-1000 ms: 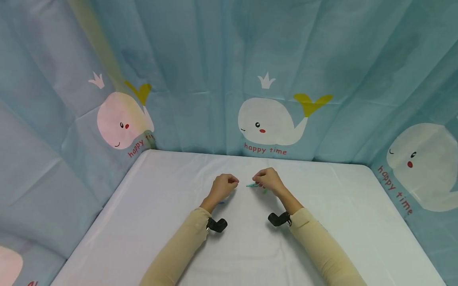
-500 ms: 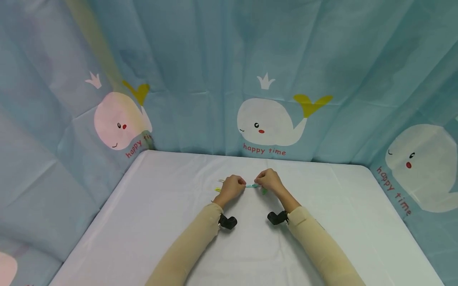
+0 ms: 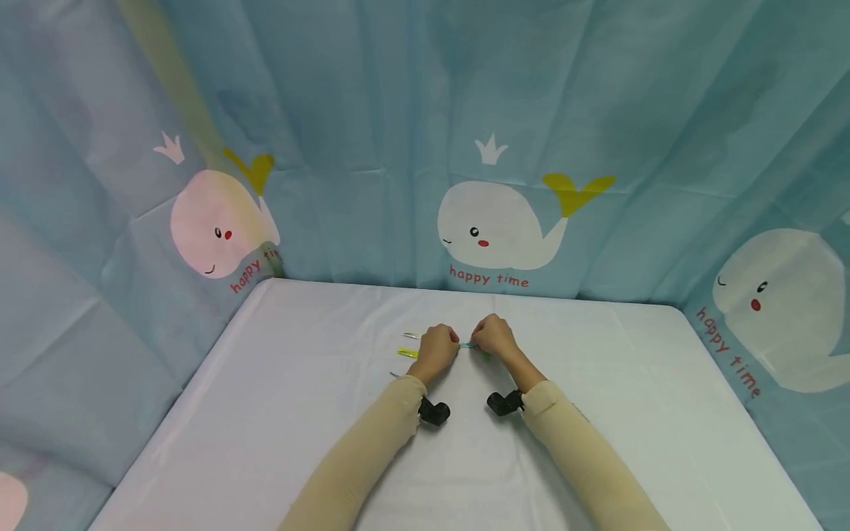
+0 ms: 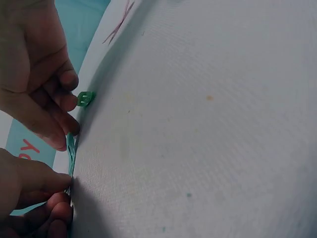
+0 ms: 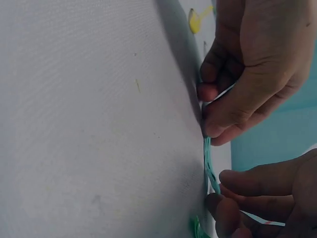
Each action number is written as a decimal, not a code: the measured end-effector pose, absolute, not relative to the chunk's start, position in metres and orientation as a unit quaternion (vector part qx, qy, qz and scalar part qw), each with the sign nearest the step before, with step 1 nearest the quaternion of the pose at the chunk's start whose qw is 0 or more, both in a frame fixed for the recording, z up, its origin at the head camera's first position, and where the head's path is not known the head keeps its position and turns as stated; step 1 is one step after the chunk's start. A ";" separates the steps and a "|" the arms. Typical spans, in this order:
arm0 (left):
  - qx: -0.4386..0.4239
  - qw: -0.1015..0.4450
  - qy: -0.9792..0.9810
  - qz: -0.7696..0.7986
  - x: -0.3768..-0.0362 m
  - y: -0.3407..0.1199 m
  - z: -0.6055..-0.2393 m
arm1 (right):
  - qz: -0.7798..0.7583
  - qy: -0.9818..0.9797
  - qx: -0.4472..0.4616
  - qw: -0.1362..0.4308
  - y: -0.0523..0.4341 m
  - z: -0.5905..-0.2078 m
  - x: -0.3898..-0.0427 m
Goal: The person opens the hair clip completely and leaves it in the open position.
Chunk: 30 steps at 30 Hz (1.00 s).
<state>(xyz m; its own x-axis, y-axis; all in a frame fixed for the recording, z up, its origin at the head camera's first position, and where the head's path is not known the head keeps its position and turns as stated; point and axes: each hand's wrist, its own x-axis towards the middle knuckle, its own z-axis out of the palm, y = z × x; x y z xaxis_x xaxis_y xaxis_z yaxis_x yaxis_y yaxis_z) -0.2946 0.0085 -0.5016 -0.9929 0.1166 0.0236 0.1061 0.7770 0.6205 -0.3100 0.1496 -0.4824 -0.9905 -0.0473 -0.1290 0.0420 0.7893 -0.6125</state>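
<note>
A bundle of thin teal strands (image 3: 466,345) runs between both hands, low over the white table. My left hand (image 3: 438,348) pinches one end of it between thumb and fingers, and my right hand (image 3: 494,335) pinches the other. The right wrist view shows the teal strands (image 5: 209,163) as several lines side by side, with my left hand (image 5: 257,74) above and my right hand (image 5: 267,198) below. A small green plastic piece with slots (image 4: 85,98) is near my right hand's fingers; whether they touch it cannot be told.
Left of my left hand lie a whitish strip (image 3: 410,335), a yellow strip (image 3: 407,353) and a thin dark strip (image 3: 395,375). Thin purplish strands (image 4: 119,24) lie at the left wrist view's top. A blue whale-print curtain (image 3: 372,147) stands behind the white table (image 3: 319,339).
My left hand has moved right and now pinches the teal strands' free end, close to my right hand. The whitish and yellow strips to its left have come into view.
</note>
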 end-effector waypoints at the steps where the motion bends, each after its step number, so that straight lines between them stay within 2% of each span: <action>1: 0.059 0.008 0.943 0.327 -0.294 0.009 -0.501 | -0.323 0.944 0.001 0.070 0.149 -0.483 -0.310; 20: 0.068 0.017 0.939 0.335 -0.290 0.004 -0.501 | -0.383 0.919 0.006 0.091 0.152 -0.487 -0.304; 30: 0.064 0.050 0.916 0.394 -0.285 -0.003 -0.497 | -0.452 0.886 0.005 0.099 0.158 -0.486 -0.294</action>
